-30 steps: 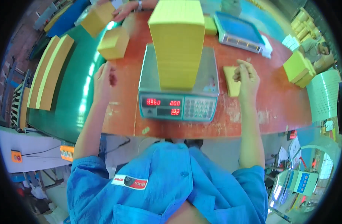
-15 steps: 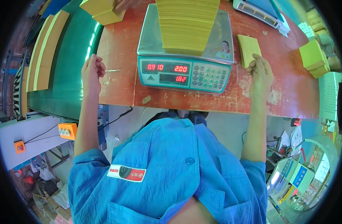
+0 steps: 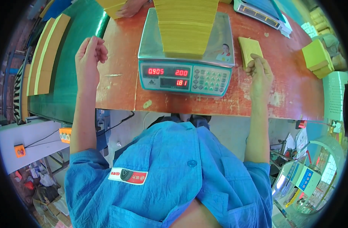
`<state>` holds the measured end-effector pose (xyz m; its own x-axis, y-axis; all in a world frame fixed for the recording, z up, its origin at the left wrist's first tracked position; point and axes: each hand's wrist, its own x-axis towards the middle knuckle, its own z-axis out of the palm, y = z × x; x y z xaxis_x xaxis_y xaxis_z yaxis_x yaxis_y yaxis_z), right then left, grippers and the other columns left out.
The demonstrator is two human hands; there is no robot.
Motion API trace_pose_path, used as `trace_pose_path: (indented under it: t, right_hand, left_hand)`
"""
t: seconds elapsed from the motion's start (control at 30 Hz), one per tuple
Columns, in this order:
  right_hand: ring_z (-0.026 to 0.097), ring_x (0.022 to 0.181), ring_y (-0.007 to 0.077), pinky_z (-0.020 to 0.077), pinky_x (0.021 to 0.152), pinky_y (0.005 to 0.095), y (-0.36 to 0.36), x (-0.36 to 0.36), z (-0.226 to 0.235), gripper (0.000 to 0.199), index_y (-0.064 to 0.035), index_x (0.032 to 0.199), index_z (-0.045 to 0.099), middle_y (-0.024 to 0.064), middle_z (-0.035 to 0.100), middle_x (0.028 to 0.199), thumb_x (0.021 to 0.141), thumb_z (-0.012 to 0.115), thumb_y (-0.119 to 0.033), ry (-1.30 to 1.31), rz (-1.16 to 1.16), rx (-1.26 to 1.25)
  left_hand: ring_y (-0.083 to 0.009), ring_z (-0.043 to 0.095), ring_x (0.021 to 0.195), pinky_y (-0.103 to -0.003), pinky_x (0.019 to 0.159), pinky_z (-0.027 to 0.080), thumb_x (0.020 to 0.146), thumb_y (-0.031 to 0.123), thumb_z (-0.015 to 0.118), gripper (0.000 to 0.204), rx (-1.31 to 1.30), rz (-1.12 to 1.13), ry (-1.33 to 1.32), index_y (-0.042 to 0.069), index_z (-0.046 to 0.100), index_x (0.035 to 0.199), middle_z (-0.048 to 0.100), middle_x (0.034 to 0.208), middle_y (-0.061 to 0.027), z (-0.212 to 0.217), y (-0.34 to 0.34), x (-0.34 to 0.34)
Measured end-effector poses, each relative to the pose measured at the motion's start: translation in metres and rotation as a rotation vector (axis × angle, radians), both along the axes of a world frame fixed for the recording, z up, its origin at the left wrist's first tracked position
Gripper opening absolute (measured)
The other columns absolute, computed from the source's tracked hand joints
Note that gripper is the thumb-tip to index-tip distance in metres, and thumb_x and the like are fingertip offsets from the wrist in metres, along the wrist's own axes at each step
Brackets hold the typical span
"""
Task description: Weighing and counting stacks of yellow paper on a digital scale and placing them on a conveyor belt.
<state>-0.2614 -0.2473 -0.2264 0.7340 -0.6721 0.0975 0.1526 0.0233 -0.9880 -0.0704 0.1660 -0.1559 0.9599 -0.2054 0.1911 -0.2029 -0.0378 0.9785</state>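
Note:
A tall stack of yellow paper sheets (image 3: pixel 185 28) stands on the metal pan of a teal-framed digital scale (image 3: pixel 214 81) with red lit digits. My left hand (image 3: pixel 90 53) is raised left of the scale, over the edge between the green surface and the red table. Its fingers are curled in and nothing shows in them. To the right of the scale, a thin bundle of yellow sheets (image 3: pixel 250 47) lies on the table. My right hand (image 3: pixel 260 74) is at its near end, fingers bent and fingertips closed on its edge. Part of that edge is hidden behind the fingers.
At the top left, another person's hand (image 3: pixel 131 8) rests by a yellow stack (image 3: pixel 111 7). Long tan strips (image 3: pixel 48 57) lie on the green surface (image 3: pixel 73 57). A second scale (image 3: pixel 259 17) and another yellow bundle (image 3: pixel 317 59) sit at the right. The red table (image 3: pixel 174 104) ends before me.
My left hand has moved up and slightly left, away from the scale. My right hand stays by the thin bundle. The scale's digits have changed. More of the other person's hand shows.

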Motion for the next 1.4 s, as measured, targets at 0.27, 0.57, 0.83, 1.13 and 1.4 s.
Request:
trace_pose_path:
  t: [0.27, 0.57, 0.83, 1.13, 1.4]
  right_hand:
    - [0.062, 0.093, 0.0143, 0.0477, 0.078, 0.0277, 0.010, 0.086, 0.022, 0.034, -0.0036, 0.119, 0.062, 0.0062, 0.065, 0.101, 0.098, 0.052, -0.028, -0.068, 0.149, 0.054]
    - [0.056, 0.103, 0.0137, 0.0423, 0.086, 0.0324, 0.024, 0.211, 0.001, 0.050, -0.0081, 0.128, 0.057, 0.0040, 0.062, 0.120, 0.098, 0.047, -0.047, -0.049, 0.326, 0.232]
    - [0.056, 0.111, 0.0167, 0.0427, 0.095, 0.0295, 0.079, 0.119, 0.015, 0.042, -0.0001, 0.128, 0.054, 0.0099, 0.063, 0.119, 0.101, 0.048, -0.032, -0.162, 0.342, -0.082]
    - [0.062, 0.092, 0.0167, 0.0500, 0.084, 0.0335, 0.151, 0.001, -0.054, 0.036, 0.0016, 0.117, 0.061, 0.0071, 0.066, 0.102, 0.098, 0.053, -0.028, 0.033, 0.397, 0.559]
    - [0.056, 0.086, 0.0107, 0.0466, 0.070, 0.0265, 0.146, 0.000, -0.037, 0.041, -0.0060, 0.116, 0.061, 0.0002, 0.063, 0.098, 0.096, 0.056, -0.041, -0.005, 0.545, 0.749]
  left_hand:
    - [-0.0240, 0.058, 0.108, -0.035, 0.095, 0.047, 0.100, 0.039, 0.048, 0.054, -0.282, -0.296, 0.112, -0.004, 0.047, 0.132, 0.059, 0.119, -0.0150, 0.079, -0.079, 0.094]
    - [-0.0159, 0.067, 0.099, -0.031, 0.082, 0.055, 0.093, 0.027, 0.062, 0.040, 0.060, -0.515, 0.497, 0.002, 0.056, 0.124, 0.067, 0.114, -0.0091, 0.114, -0.194, 0.109]
    - [-0.0181, 0.069, 0.094, -0.030, 0.081, 0.056, 0.092, 0.023, 0.061, 0.039, 0.220, -0.723, 0.647, -0.003, 0.055, 0.122, 0.068, 0.113, -0.0121, 0.134, -0.135, 0.061]
    - [-0.0189, 0.069, 0.087, -0.033, 0.080, 0.056, 0.094, 0.034, 0.059, 0.043, 0.222, -0.500, 0.635, 0.002, 0.059, 0.121, 0.069, 0.107, -0.0107, 0.093, -0.132, 0.083]
    - [-0.0217, 0.064, 0.105, -0.036, 0.090, 0.053, 0.096, 0.044, 0.048, 0.054, 0.087, -0.607, 0.555, 0.005, 0.050, 0.133, 0.062, 0.121, -0.0116, 0.088, -0.116, 0.028]
